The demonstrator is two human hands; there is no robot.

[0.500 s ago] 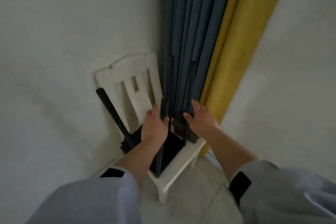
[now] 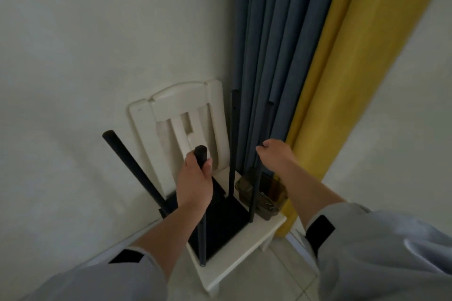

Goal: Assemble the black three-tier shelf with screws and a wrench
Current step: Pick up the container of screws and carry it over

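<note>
On the white chair (image 2: 247, 249), the near black post (image 2: 202, 215) is gripped by the left hand (image 2: 194, 184); the right post (image 2: 256, 193) is clasped by the right hand (image 2: 275, 154).

A single head-worn wide-angle view looks steeply down and forward, close over a white chair (image 2: 244, 249) in a room corner
</note>
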